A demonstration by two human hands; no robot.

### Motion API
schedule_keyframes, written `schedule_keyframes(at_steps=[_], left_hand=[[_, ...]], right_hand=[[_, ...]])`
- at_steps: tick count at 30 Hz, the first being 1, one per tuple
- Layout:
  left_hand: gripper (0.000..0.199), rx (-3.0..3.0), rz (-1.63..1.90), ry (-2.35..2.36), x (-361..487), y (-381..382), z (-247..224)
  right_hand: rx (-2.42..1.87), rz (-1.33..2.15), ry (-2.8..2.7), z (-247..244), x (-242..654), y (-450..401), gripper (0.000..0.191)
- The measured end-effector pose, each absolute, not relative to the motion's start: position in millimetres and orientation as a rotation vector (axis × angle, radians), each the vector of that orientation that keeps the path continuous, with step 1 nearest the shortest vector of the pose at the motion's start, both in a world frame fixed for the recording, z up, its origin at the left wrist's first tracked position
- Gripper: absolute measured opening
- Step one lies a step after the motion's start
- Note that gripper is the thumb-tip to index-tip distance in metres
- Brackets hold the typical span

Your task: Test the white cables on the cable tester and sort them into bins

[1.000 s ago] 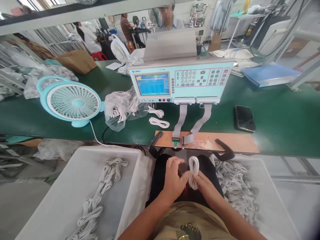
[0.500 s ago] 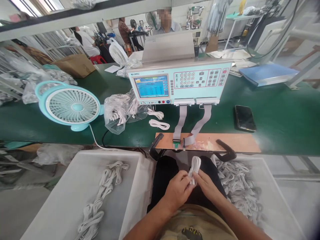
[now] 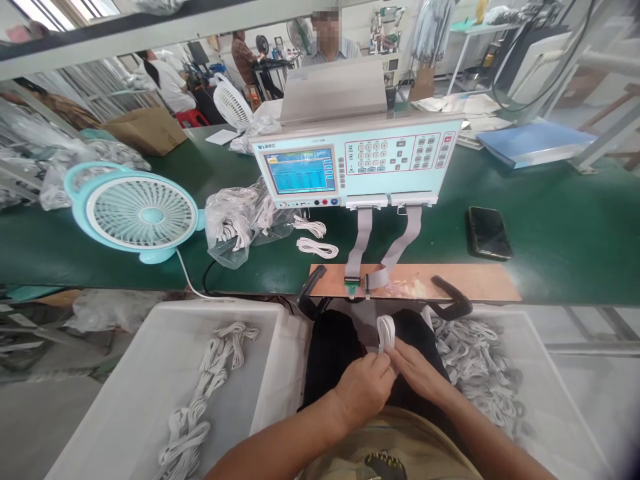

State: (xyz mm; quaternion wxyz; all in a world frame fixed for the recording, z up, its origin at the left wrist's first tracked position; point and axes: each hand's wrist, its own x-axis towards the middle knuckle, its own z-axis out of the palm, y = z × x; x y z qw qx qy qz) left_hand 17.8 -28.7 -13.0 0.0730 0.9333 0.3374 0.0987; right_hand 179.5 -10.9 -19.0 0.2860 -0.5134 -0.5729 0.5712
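A coiled white cable [image 3: 385, 331] stands up between my hands, above my lap. My left hand [image 3: 366, 381] is closed at the lower part of the bundle, its fingers pinched together. From the other side my right hand [image 3: 413, 367] grips the same cable bundle, with the thumb side toward the coil. The lower end of the bundle is hidden behind my fingers. Just beyond, at the table edge, two grey ribbon cables [image 3: 358, 247] run from the tester [image 3: 357, 160] down to small connectors [image 3: 353, 289] on a wooden board [image 3: 470, 281].
White bins flank my legs: the left bin [image 3: 273, 363] holds a row of cable bundles, the right bin [image 3: 555, 393] a big pile. Black clamps [image 3: 313, 293] hold the board. A blue fan [image 3: 150, 215], bagged cables [image 3: 233, 223], loose bundles [image 3: 317, 248] and a phone [image 3: 489, 233] lie on the table.
My left hand has shifted slightly right and turned, its forearm now lying flatter. The cable bundle has moved a little left and down between my hands.
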Motion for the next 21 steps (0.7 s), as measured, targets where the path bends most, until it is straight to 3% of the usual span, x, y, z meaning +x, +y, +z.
schedule_keyframes(at_steps=[12, 17, 19, 21], left_hand=[[0.016, 2.825, 0.201, 0.841, 19, -32, -25], [0.022, 2.872, 0.104, 0.847, 27, -35, -15], [0.017, 2.770, 0.146, 0.826, 22, -28, -11], [0.009, 2.516, 0.295, 0.878, 15, -19, -9]], right_hand=[[-1.376, 1.525, -1.741, -33, 186, -10, 0.036], [-1.303, 1.902, -1.477, -34, 185, -10, 0.040], [-1.305, 1.968, -1.426, -38, 185, -11, 0.044], [-1.397, 1.804, -1.474, -42, 184, -13, 0.044]])
